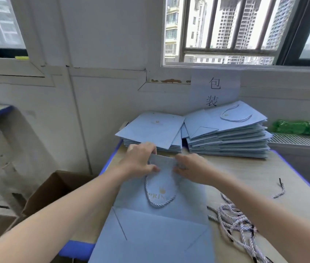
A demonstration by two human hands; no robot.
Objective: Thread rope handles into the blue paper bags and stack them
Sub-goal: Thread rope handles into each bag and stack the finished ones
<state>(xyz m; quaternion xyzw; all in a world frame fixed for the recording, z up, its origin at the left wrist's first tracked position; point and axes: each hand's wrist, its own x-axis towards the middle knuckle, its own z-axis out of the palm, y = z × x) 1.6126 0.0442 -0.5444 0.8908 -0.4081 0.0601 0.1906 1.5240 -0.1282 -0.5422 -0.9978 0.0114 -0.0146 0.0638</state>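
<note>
A flat blue paper bag lies on the table in front of me, its mouth pointing away. A twisted rope handle loops over its upper face. My left hand pinches the left part of the bag's top edge. My right hand grips the right part of that same edge. Loose rope handles lie in a tangle to the right of the bag. At the back stand two stacks of blue bags: one without handles on the left, one with a handle on top on the right.
A single rope piece lies near the table's right edge. An open cardboard box stands on the floor to the left. A green package rests on the radiator ledge at the right. The wall and window are just behind the stacks.
</note>
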